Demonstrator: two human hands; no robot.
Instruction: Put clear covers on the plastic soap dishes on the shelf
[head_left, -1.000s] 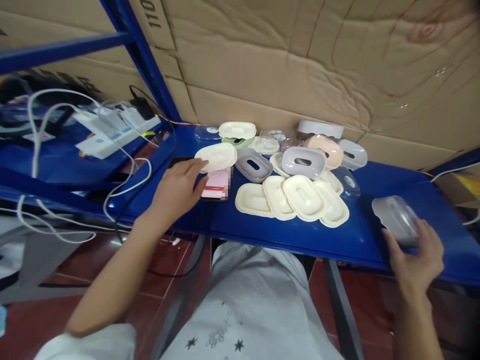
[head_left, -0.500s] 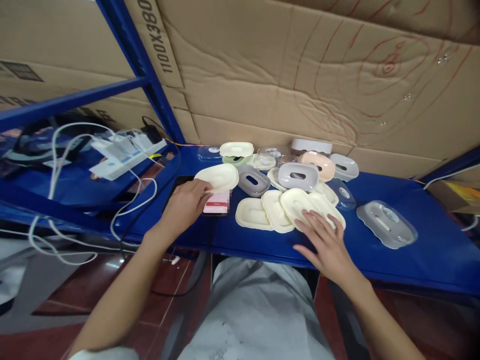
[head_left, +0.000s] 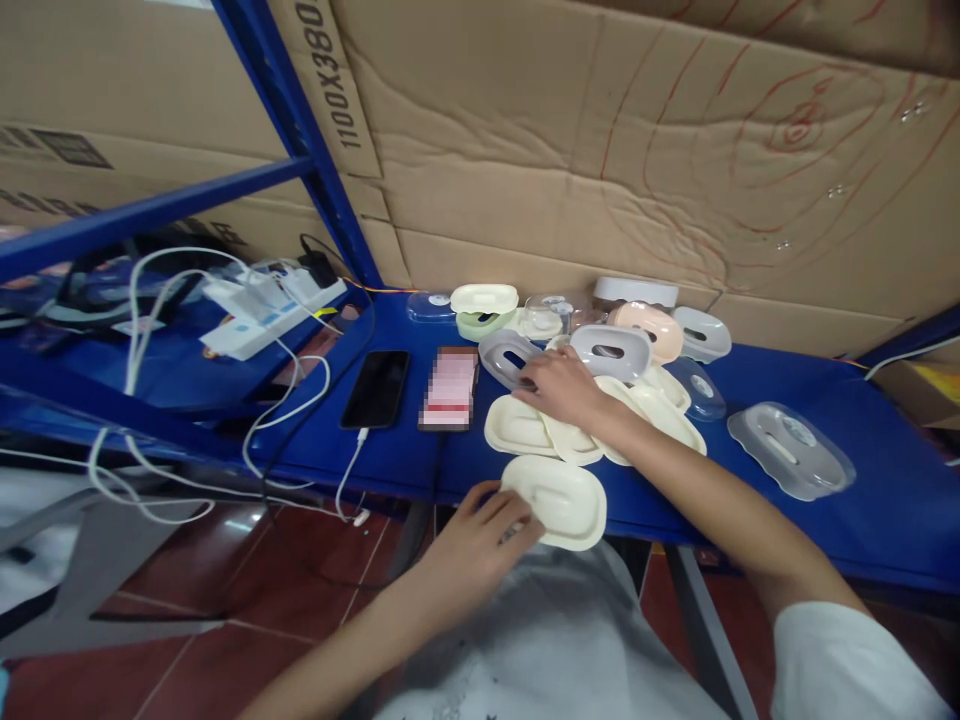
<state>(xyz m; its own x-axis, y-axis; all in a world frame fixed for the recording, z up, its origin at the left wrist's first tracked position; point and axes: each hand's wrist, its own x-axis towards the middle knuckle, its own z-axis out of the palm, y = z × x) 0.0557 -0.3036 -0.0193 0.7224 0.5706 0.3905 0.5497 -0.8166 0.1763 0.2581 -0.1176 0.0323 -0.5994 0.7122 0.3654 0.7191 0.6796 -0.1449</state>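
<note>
My left hand pinches the left end of a cream oval soap dish tray over the table's front edge. My right hand reaches across to a grey soap dish piece with a slot, its fingers closed at the piece's right edge. Beneath the right hand and forearm lie several overlapping cream trays, partly covered. Just behind them sits a pale lilac slotted piece, with a peach one next to it.
Two phones, one black and one lit, lie at the left. A power strip with white cables is beyond them. A grey dish with a clear lid rests at the right. Cardboard stands behind.
My left hand has brought the cream tray from above the phones to the front edge. My right hand has moved left from the cream trays to the grey piece, which has tilted slightly.
</note>
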